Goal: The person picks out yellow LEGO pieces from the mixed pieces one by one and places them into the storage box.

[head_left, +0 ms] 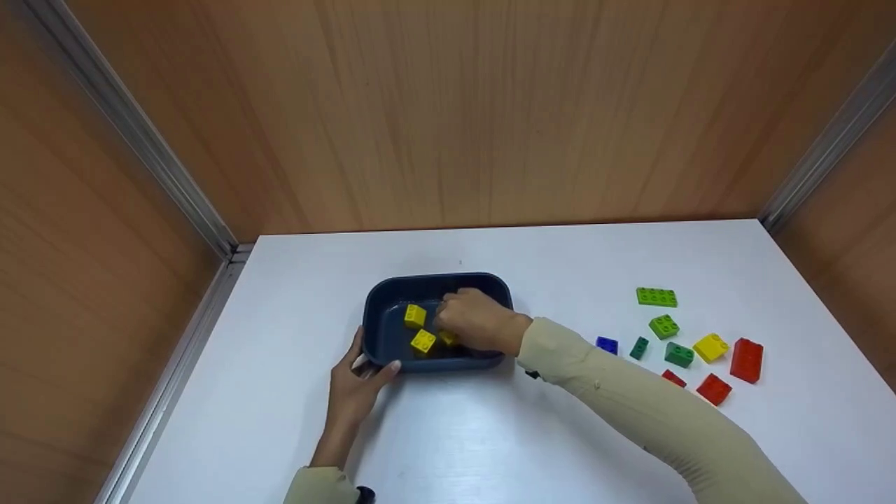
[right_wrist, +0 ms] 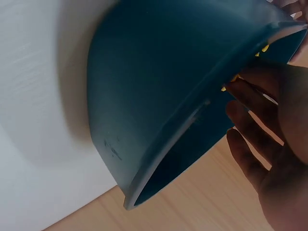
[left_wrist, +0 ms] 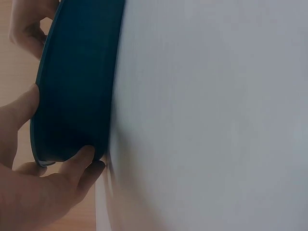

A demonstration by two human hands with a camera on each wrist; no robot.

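A dark blue rectangular tray (head_left: 437, 365) with raised sides is on the white table. My left hand (head_left: 353, 392) grips its near left corner, thumb on the rim and fingers along the outer wall (left_wrist: 77, 86). Over the tray's right part, my right hand (head_left: 476, 318) reaches in with curled fingers. At its thumb and index fingertips it pinches a yellow brick (right_wrist: 235, 78), mostly hidden by the tray rim. Two more yellow toy bricks lie in the tray, one farther back (head_left: 415, 316) and one nearer (head_left: 423, 341).
Right of the tray lie loose bricks: light green (head_left: 656, 297), (head_left: 663, 326) dark green (head_left: 679, 355), yellow (head_left: 711, 347), blue (head_left: 607, 344) and red (head_left: 747, 360). My right sleeve (head_left: 630, 392) passes in front of them. A wooden panel (head_left: 448, 119) stands behind the table.
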